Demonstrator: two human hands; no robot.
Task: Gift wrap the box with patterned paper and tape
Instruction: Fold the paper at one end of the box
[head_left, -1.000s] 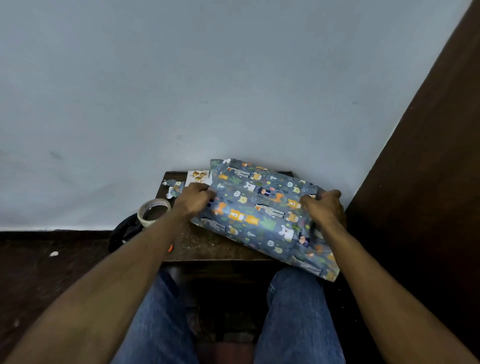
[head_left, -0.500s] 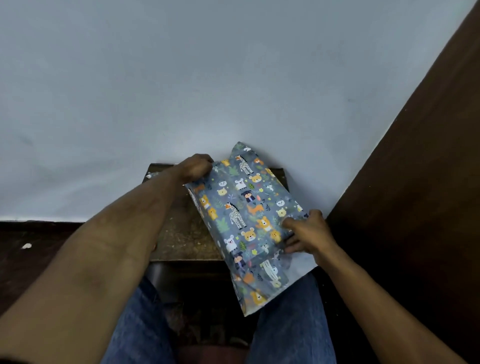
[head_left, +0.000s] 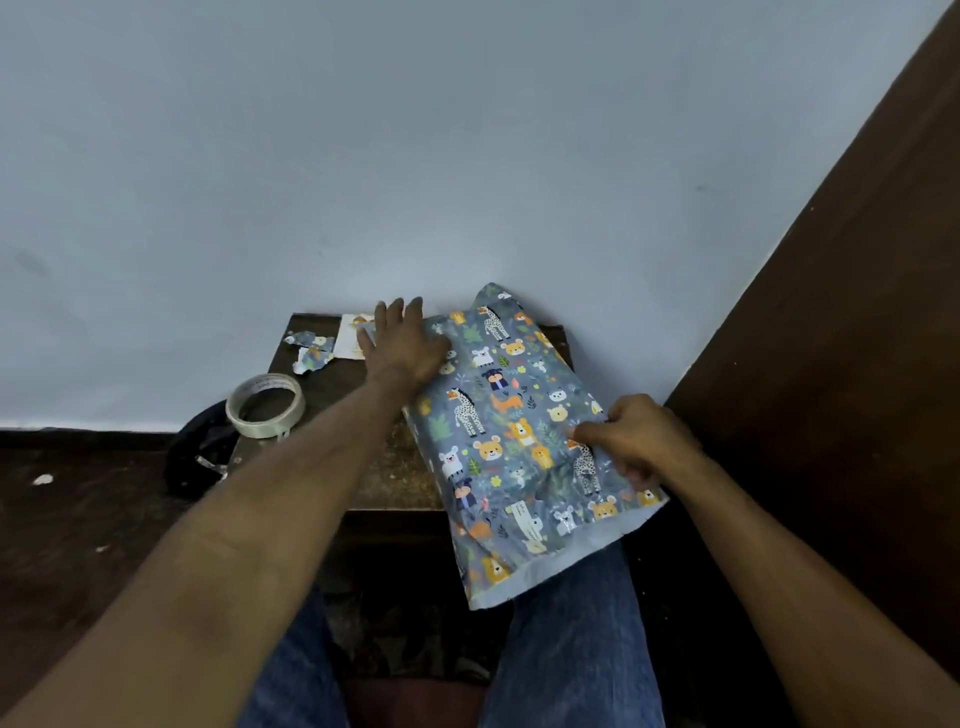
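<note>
Left hand (head_left: 402, 345) now open, off parcel (head_left: 514, 431)

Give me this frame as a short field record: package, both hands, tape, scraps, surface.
package: box wrapped in grey-blue animal-print paper, lying lengthwise away from the person, near end overhanging the table edge above the lap
near end: loose paper flap, not folded shut
left hand: fingers straight, resting at the package's far left corner
right hand: pinching the paper at the right edge
tape: clear tape roll at the table's left edge, untouched
scraps: torn paper scraps at the far left corner
surface: small dark wooden table
</note>
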